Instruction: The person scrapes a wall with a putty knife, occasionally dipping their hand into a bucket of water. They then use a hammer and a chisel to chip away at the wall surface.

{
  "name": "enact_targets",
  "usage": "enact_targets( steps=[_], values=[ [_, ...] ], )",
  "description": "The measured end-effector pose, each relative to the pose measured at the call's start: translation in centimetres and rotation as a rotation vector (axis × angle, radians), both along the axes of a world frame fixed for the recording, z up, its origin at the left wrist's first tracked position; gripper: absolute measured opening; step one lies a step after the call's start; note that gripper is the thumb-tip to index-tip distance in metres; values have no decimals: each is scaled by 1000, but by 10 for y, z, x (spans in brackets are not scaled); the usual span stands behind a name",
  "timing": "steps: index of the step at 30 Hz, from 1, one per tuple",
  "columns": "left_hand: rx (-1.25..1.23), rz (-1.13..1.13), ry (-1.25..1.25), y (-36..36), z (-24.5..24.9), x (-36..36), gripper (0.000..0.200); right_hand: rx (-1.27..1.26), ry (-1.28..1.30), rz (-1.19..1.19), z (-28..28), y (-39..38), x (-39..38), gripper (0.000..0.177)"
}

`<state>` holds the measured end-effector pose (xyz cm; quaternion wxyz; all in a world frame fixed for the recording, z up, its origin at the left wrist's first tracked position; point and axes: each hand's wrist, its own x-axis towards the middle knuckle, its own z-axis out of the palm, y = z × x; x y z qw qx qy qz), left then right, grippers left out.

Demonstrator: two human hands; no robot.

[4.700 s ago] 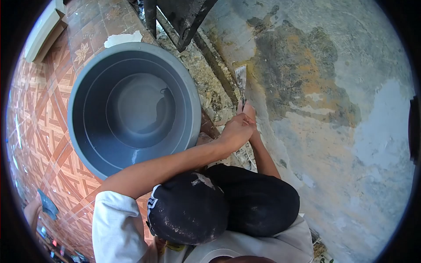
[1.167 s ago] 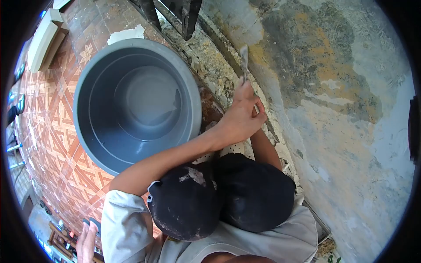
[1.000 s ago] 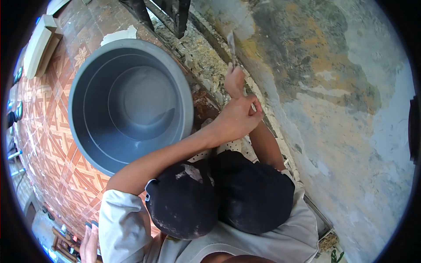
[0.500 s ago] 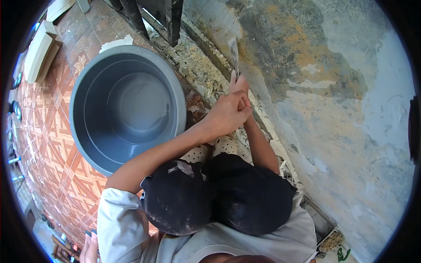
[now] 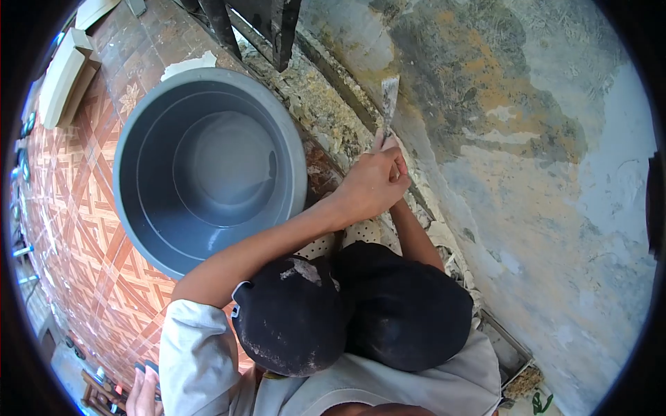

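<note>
Scraper [image 5: 390, 98] is in the right hand [image 5: 383, 143], blade pointing away from the body. Right fingers clamped on its handle. Blade lies at the foot of the stained wall [image 5: 527, 256], beside the groove and the rough rubble strip [image 5: 316, 93]; contact between edge and wall: cannot tell.

Left hand [image 5: 371, 182] crosses over the right wrist. Left fingers curled, tips near one another; whether they grip the wrist, cannot tell.

Grey tub [image 5: 154, 173] stands upright to the left of both hands, on the patterned tile floor [image 5: 83, 222]. Left forearm passes over its near rim. Bottom of tub looks wet; depth not readable.

Dark-clad knees [image 5: 288, 326] are bent below the forearms, dotted shoes [image 5: 364, 232] partly visible ahead of them. Dark metal legs [image 5: 281, 35] stand beyond the tub. Another person's hand [image 5: 144, 395] shows at lower left, near the pale sleeve [image 5: 194, 353].
</note>
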<state>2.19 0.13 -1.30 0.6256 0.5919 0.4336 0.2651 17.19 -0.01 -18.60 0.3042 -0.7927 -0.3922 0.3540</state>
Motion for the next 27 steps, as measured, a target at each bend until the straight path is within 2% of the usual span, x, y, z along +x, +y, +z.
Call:
enact_targets(
  steps=[5,7,9,12,14,16,17,19,22,24,26,27],
  values=[
    [-81,-37,-3,5,11,-4,18,91,184,35,-1,-12,16,38],
    [-112,-32,-5,7,14,-5,17,81,-67,129,-2,10,18,39],
    [-66,-40,8,8,11,-1,17,183,-463,271,42,39,-3,41],
    [-73,-21,2,3,11,-3,18,112,-343,151,6,29,-8,44],
    [-47,18,1,9,13,-7,19,118,-2,14,22,11,-12,47],
    [-17,33,8,5,12,-4,20,81,41,-5,14,5,-10,47],
    [-6,19,6,3,8,-2,20,62,-86,58,0,24,-9,46],
    [19,-12,1,2,3,1,21,55,-82,72,-6,22,-4,46],
    [-97,8,6,10,13,-7,20,156,313,-83,13,0,-3,46],
    [-77,3,20,9,14,-7,19,136,212,-66,20,9,-12,46],
    [-74,-26,-3,3,6,0,19,30,-263,73,44,43,-35,47],
    [-46,-13,-16,1,2,1,19,61,-358,77,50,46,-44,49]
  ],
)
